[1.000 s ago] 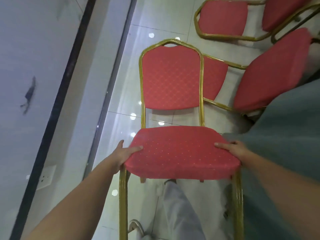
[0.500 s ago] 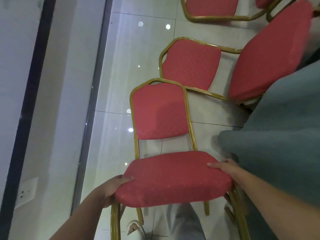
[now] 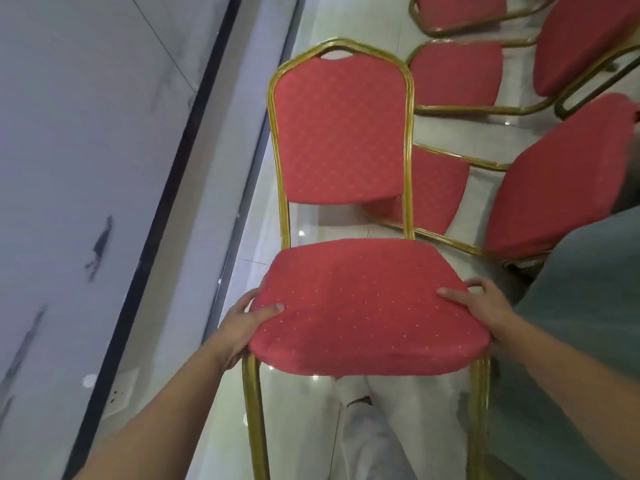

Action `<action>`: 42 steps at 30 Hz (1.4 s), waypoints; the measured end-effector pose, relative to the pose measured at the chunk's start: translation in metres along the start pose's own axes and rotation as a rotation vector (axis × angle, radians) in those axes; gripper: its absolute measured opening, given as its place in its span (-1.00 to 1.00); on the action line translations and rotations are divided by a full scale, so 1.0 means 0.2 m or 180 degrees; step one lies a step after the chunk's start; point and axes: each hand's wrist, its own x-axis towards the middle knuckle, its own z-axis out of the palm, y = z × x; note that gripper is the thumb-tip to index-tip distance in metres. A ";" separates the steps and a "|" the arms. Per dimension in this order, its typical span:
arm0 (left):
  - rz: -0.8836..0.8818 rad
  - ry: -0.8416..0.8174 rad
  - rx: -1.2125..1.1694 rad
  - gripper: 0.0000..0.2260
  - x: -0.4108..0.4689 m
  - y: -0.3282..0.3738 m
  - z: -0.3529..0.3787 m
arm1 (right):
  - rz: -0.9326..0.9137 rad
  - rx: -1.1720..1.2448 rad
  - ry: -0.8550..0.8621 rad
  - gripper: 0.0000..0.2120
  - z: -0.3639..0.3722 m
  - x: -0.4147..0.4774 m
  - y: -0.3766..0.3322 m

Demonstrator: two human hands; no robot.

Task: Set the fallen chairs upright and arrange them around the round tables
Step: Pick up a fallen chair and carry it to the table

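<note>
A red-cushioned chair (image 3: 360,306) with a gold metal frame stands upright right in front of me, its backrest away from me. My left hand (image 3: 242,323) grips the seat's left edge, thumb on top of the cushion. My right hand (image 3: 481,306) grips the seat's right edge the same way. Behind it, two more red chairs lie fallen on the shiny floor: one (image 3: 550,178) at the right and one (image 3: 457,77) further back. A table under a grey-green cloth (image 3: 588,306) fills the right side.
A grey wall with a dark vertical strip (image 3: 156,220) runs along the left, with a wall socket (image 3: 121,389) low down. A third fallen chair (image 3: 460,12) shows at the top edge. My white trousers (image 3: 381,427) are below the seat.
The chair has come up and nearer to me, its backrest now larger and higher in view. Both hands keep their hold on the seat's edges.
</note>
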 end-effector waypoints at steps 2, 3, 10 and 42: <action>0.0310 0.0101 0.0135 -0.25 -0.04 0.01 0.00 | -0.0256 0.0223 0.0145 -0.23 0.00 -0.04 0.01; 0.0465 0.0154 0.0238 -0.23 -0.05 -0.01 0.00 | -0.0362 0.0349 0.0222 -0.26 0.01 -0.05 0.04; 0.1013 -0.0309 0.0928 -0.14 0.08 -0.29 0.01 | -0.0853 0.0153 0.0110 -0.09 0.13 0.11 0.40; 0.2528 0.0201 0.2330 -0.60 -0.92 0.89 -0.08 | -0.0911 0.1530 0.0537 -0.39 0.46 -1.74 -0.37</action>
